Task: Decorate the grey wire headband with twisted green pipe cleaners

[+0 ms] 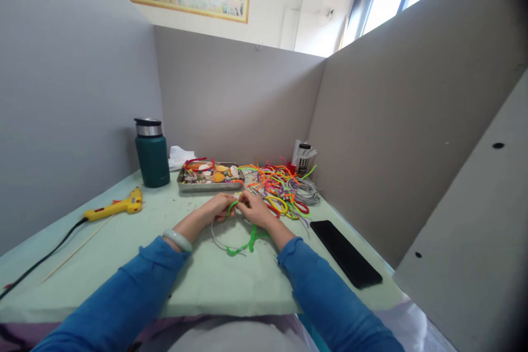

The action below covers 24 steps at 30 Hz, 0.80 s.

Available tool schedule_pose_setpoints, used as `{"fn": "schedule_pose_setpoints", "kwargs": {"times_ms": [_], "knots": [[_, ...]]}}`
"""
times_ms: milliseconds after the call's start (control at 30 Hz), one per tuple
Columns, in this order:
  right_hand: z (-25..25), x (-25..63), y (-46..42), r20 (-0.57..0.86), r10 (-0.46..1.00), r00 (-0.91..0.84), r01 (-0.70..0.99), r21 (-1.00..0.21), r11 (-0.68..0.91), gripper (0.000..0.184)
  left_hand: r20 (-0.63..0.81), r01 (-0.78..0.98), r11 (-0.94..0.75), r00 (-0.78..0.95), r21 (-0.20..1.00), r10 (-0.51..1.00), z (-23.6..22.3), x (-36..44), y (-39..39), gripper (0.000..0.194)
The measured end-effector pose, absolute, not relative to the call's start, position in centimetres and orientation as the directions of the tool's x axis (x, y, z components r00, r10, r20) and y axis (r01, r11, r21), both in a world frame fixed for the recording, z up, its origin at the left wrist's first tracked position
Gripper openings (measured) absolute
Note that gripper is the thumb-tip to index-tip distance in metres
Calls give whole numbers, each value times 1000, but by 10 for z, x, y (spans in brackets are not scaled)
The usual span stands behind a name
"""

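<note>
Near the middle of the table my left hand [223, 206] and my right hand [252, 207] meet, fingers pinched close together. Between them a short bend of green pipe cleaner [232, 208] shows, gripped by both hands. A thin grey-white wire [215, 237] curves down from my left hand in a partial loop. Lower down, more green pipe cleaner [252, 238] is wound on the wire, its loose end running under my right wrist. The fingertips partly cover the spot where wire and pipe cleaner meet.
Behind the hands stand a metal tray [210, 187] of shells and trinkets and a heap of coloured pipe cleaners [276, 181] beside coiled grey wire [307, 192]. A green bottle [152, 154] and yellow glue gun [117, 208] are left; a black phone [345, 253] lies right. Grey partitions [239, 99] enclose the table.
</note>
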State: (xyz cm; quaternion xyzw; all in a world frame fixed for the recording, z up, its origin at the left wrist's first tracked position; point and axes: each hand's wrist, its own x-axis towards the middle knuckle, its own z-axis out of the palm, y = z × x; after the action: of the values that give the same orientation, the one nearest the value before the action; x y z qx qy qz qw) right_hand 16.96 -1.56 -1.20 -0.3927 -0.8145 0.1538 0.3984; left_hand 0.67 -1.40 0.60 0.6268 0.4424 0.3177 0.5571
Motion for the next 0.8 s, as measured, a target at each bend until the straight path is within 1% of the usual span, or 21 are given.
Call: {"fn": "schedule_pose_setpoints", "kwargs": {"times_ms": [200, 500, 633, 700, 800], "knots": [[-13, 169, -14, 521, 774, -361, 516, -580, 631, 8, -64, 243, -37, 394, 969, 917, 7, 8, -15, 26], [-12, 169, -15, 518, 780, -351, 501, -600, 624, 12, -63, 209, -30, 424, 977, 903, 4, 5, -14, 30], [-11, 169, -14, 518, 785, -340, 509, -601, 616, 14, -31, 186, -59, 444, 981, 895, 0, 3, -13, 36], [-11, 169, -14, 513, 789, -337, 506, -608, 611, 15, -25, 182, -67, 461, 981, 887, -2, 3, -11, 36], [-10, 169, -14, 496, 801, -335, 496, -631, 597, 16, -47, 191, -42, 438, 981, 898, -4, 3, -8, 33]]}}
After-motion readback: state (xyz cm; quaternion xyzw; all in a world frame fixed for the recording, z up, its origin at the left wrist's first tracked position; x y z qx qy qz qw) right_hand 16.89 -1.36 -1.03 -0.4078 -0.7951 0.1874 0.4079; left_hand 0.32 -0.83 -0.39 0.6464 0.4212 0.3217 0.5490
